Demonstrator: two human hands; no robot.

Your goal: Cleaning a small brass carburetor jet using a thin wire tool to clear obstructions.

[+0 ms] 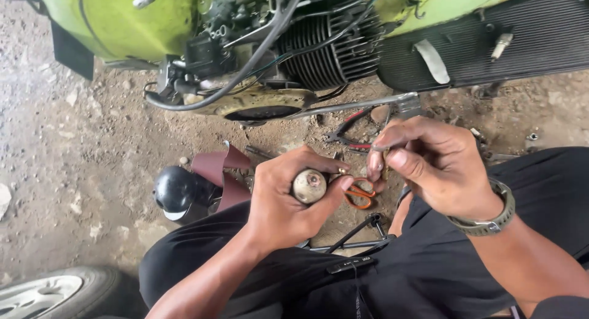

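My left hand [285, 199] grips a small round metal part [309, 186], pale and worn, with a hole in its end face turned up toward me. My right hand [429, 162], a watch on its wrist, pinches a small thin piece [381, 165] between thumb and fingertips just right of the round part. The two hands nearly touch over my black-trousered knees. What exactly the right fingers hold is too small to tell.
A green scooter [116, 18] with its finned engine [331, 49] exposed lies ahead on dirt ground. Orange-handled scissors [359, 195], red-handled pliers [353, 141], a black round cap [175, 190], brown sandpaper sheets [215, 165] and a tyre [55, 291] lie about.
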